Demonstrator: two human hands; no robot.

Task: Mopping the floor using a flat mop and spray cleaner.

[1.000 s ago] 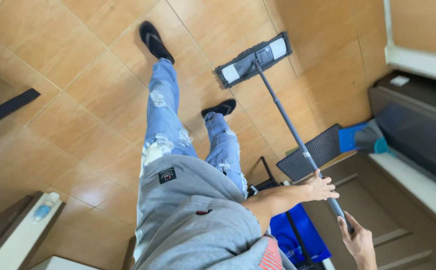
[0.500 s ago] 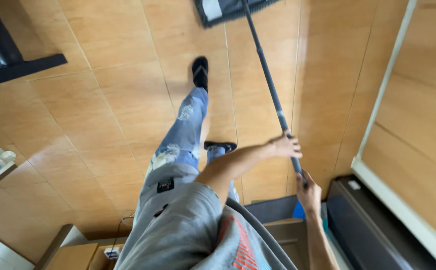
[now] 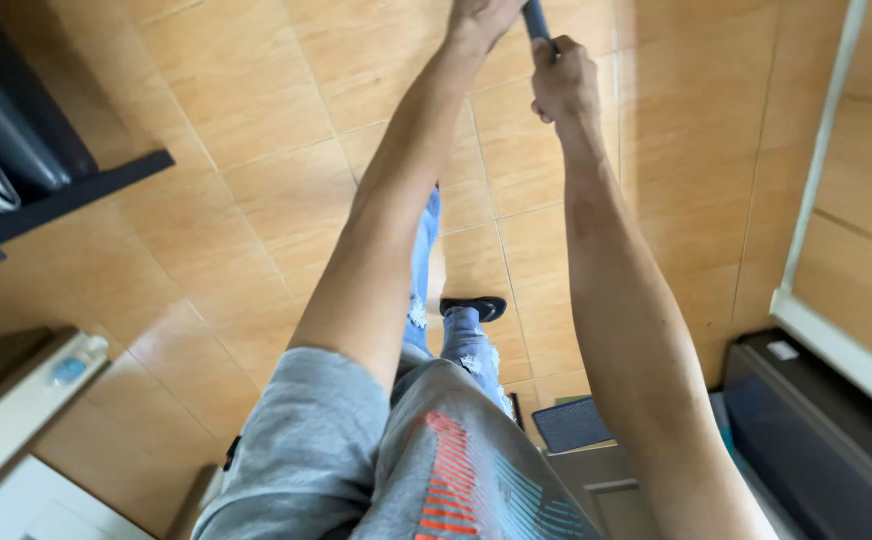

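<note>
1. The tiled floor (image 3: 256,190) filled most of the view, tan squares with pale grout lines.
2. The person's two bare arms reached out over it toward the far edge of the floor, above a grey shirt (image 3: 376,470) with a red and teal print.
3. A dark cabinet (image 3: 816,440) stood at the floor's right edge, and a dark shelf (image 3: 46,190) at the left edge.
4. Torn blue jeans (image 3: 446,330) ended in a black shoe (image 3: 476,307) planted mid-floor.
5. The right hand (image 3: 563,82) was closed in a fist around the mop handle (image 3: 535,18).
6. The left hand (image 3: 484,14), cut off at the top, was just beside the handle; its grip could not be told.
7. Only a short dark stretch of the handle showed, above the right fist.
</note>
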